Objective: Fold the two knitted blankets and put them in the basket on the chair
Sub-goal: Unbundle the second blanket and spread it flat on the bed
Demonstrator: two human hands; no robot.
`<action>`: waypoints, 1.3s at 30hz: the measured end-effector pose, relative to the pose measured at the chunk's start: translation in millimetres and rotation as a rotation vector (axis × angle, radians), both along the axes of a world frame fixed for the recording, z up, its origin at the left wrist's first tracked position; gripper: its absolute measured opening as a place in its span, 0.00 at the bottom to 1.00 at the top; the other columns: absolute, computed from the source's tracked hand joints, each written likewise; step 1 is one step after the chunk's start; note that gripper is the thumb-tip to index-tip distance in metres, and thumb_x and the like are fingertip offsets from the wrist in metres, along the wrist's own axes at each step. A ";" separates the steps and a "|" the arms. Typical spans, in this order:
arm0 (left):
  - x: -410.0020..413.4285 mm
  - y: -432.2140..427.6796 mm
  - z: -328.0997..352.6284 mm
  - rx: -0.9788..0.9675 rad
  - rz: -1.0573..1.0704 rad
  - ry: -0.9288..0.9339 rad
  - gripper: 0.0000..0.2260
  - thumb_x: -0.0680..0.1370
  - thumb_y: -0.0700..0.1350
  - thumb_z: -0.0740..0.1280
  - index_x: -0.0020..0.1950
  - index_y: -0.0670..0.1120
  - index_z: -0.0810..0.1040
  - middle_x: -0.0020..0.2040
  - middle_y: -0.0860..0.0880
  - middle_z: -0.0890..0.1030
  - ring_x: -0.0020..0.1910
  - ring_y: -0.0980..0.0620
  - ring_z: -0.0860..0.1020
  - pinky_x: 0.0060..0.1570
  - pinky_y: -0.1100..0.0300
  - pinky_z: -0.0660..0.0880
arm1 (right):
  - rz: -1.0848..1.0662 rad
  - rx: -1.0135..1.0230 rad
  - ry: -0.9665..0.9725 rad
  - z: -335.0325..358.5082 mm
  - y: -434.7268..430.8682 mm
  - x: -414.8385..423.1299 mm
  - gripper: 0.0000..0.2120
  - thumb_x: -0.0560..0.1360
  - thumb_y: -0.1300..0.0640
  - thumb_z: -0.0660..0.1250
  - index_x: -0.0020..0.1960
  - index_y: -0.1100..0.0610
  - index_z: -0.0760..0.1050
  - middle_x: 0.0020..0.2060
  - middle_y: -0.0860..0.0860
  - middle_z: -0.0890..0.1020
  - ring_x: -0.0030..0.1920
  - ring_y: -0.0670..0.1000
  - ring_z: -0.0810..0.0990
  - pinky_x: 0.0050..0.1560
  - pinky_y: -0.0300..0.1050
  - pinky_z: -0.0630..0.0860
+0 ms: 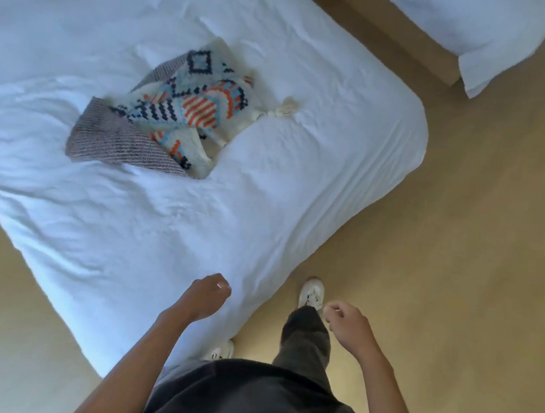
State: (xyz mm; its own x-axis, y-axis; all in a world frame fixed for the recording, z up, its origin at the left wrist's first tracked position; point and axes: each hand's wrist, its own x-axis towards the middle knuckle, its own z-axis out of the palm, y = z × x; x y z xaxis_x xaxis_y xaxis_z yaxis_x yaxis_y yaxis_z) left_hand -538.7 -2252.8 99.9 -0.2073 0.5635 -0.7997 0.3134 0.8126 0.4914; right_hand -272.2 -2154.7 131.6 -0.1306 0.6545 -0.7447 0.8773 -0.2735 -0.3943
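Both empty, loosely curled: left hand [208, 295] over near edge of bed [117, 243], right hand [347, 323] off it; blanket [173, 106] mid-bed, ahead-left, lying diagonal; left hand nearer.

Black top [259, 398], grey trousers [306, 342], white sneakers [312, 292]

Blanket [159, 115] lies on bed [264, 205], 11 o'clock from person [242, 396]; second bed [488, 27] at 1 o'clock, floor [465, 228] between beds.
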 end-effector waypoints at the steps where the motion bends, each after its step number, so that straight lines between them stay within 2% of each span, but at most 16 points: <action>1: 1.8 6.5 -0.8 -0.003 0.052 0.012 0.07 0.77 0.46 0.58 0.51 0.51 0.75 0.54 0.48 0.77 0.50 0.49 0.78 0.46 0.59 0.73 | 0.053 -0.008 0.004 -3.0 19.7 -0.4 0.13 0.78 0.53 0.57 0.52 0.60 0.76 0.48 0.57 0.80 0.47 0.54 0.79 0.41 0.43 0.71; 4: 11.2 22.5 0.3 -0.027 0.203 0.071 0.07 0.78 0.47 0.58 0.52 0.51 0.74 0.54 0.48 0.78 0.50 0.49 0.78 0.44 0.60 0.70 | 0.237 -0.039 0.007 -12.3 80.3 -3.8 0.13 0.78 0.54 0.57 0.55 0.60 0.75 0.52 0.56 0.80 0.52 0.55 0.77 0.49 0.47 0.74; 8: 43.5 36.4 10.0 -0.068 0.384 0.106 0.08 0.79 0.48 0.58 0.53 0.49 0.74 0.52 0.47 0.79 0.49 0.50 0.78 0.42 0.60 0.71 | 0.558 -0.055 0.008 -12.6 157.6 -17.2 0.12 0.79 0.51 0.55 0.56 0.54 0.73 0.52 0.49 0.78 0.50 0.49 0.76 0.47 0.45 0.73; 10: 60.8 41.2 14.7 -0.092 0.447 0.102 0.08 0.79 0.49 0.58 0.54 0.49 0.74 0.52 0.47 0.79 0.49 0.50 0.79 0.44 0.60 0.72 | 0.681 -0.061 0.001 -10.5 184.7 -29.4 0.13 0.80 0.51 0.55 0.56 0.56 0.73 0.52 0.52 0.79 0.52 0.51 0.77 0.50 0.47 0.74; 14: 93.1 39.0 17.5 -0.157 0.592 0.107 0.09 0.80 0.48 0.58 0.55 0.47 0.75 0.51 0.47 0.80 0.49 0.49 0.79 0.45 0.60 0.70 | 0.902 -0.076 -0.011 -14.5 213.7 -55.0 0.15 0.80 0.52 0.54 0.57 0.60 0.73 0.53 0.56 0.79 0.53 0.54 0.78 0.53 0.48 0.75; 18: 108.3 28.3 11.9 -0.207 0.706 0.124 0.06 0.80 0.48 0.58 0.52 0.49 0.74 0.44 0.51 0.79 0.42 0.53 0.77 0.38 0.62 0.68 | 1.098 -0.128 -0.038 -23.2 224.6 -84.9 0.14 0.80 0.50 0.54 0.57 0.55 0.73 0.53 0.52 0.79 0.50 0.49 0.78 0.51 0.46 0.76; 20: 112.4 24.5 6.1 -0.214 0.757 0.101 0.06 0.80 0.48 0.58 0.51 0.49 0.73 0.43 0.51 0.78 0.42 0.53 0.77 0.40 0.61 0.70 | 1.164 -0.134 -0.051 -24.1 226.6 -99.9 0.14 0.79 0.52 0.55 0.60 0.55 0.72 0.56 0.51 0.78 0.53 0.49 0.77 0.51 0.45 0.75; 24: 105.2 33.7 -9.4 -0.201 0.792 0.063 0.06 0.80 0.48 0.58 0.53 0.49 0.73 0.49 0.49 0.79 0.47 0.52 0.76 0.48 0.58 0.72 | 1.239 -0.108 -0.057 -23.2 230.9 -130.4 0.16 0.78 0.52 0.56 0.63 0.55 0.71 0.60 0.50 0.76 0.55 0.49 0.76 0.49 0.42 0.74; 27: 78.4 53.6 -21.7 -0.166 0.761 0.003 0.06 0.80 0.48 0.58 0.54 0.50 0.73 0.48 0.51 0.79 0.46 0.54 0.76 0.45 0.62 0.72 | 1.217 -0.123 -0.067 -25.8 236.2 -151.8 0.16 0.78 0.51 0.56 0.64 0.53 0.70 0.61 0.49 0.75 0.52 0.46 0.74 0.47 0.37 0.70; 30: 37.7 75.5 -35.7 -0.162 0.780 -0.047 0.06 0.79 0.46 0.59 0.51 0.48 0.74 0.47 0.50 0.78 0.45 0.52 0.77 0.42 0.61 0.71 | 1.192 -0.106 -0.107 -28.7 246.8 -172.2 0.17 0.78 0.50 0.56 0.65 0.52 0.70 0.60 0.49 0.76 0.55 0.48 0.74 0.53 0.40 0.72; 34: -14.0 104.8 -47.6 -0.124 0.962 -0.148 0.08 0.78 0.44 0.59 0.50 0.43 0.76 0.47 0.45 0.80 0.40 0.50 0.77 0.37 0.62 0.72 | 1.154 -0.124 -0.140 -32.9 262.7 -199.5 0.18 0.78 0.50 0.56 0.66 0.52 0.69 0.60 0.49 0.76 0.55 0.48 0.74 0.50 0.40 0.69; 36: -35.7 118.8 -52.4 -0.094 1.011 -0.141 0.09 0.78 0.43 0.59 0.51 0.41 0.76 0.46 0.44 0.81 0.38 0.50 0.77 0.35 0.62 0.71 | 1.146 -0.131 -0.132 -37.3 272.5 -213.9 0.18 0.78 0.50 0.57 0.66 0.53 0.70 0.59 0.49 0.76 0.53 0.48 0.74 0.49 0.39 0.68; 39: -59.5 139.5 -61.2 -0.081 1.023 -0.110 0.08 0.78 0.43 0.59 0.50 0.42 0.77 0.46 0.45 0.81 0.41 0.49 0.78 0.36 0.62 0.71 | 1.148 -0.138 -0.118 -49.9 288.0 -239.9 0.17 0.78 0.50 0.57 0.65 0.53 0.70 0.58 0.49 0.77 0.51 0.47 0.73 0.49 0.40 0.69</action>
State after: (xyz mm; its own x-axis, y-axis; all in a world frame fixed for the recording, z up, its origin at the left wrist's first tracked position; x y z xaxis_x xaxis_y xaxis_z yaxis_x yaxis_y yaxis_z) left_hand -598.2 -2113.3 38.7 -0.4807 0.1024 -0.8709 -0.5901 0.6968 0.4077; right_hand -512.1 -1866.6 81.7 -0.5192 0.1089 -0.8477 0.6668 0.6720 -0.3221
